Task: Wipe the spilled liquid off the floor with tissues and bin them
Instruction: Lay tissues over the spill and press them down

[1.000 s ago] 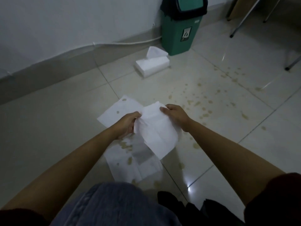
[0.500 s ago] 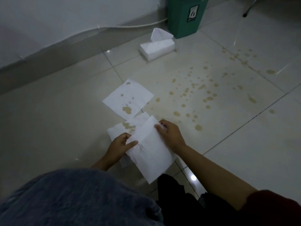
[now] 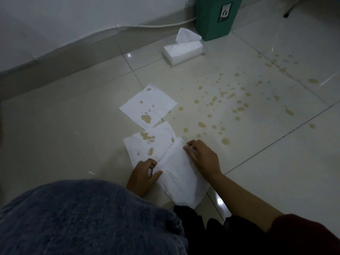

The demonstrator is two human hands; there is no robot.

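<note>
The step in hand looks like laying tissues over the spill, not yet wiping. The left hand point(image 3: 142, 176) pinches the near-left edge of a clean tissue point(image 3: 181, 173) between thumb and curled fingers. The right hand point(image 3: 203, 157) holds its far edge with bent fingertips. The tissue sits low over the floor point(image 3: 64, 126), overlapping a stained tissue point(image 3: 147, 146); another stained tissue point(image 3: 148, 105) lies just beyond that one. Most of the spill point(image 3: 230, 103) is uncovered, spread to the right toward the far tiles. The tissue pack point(image 3: 183, 50) and the bin point(image 3: 217, 15) stand by the wall. Next, I judge, the tissue needs setting flat on the nearest drops to the right, then pressing.
</note>
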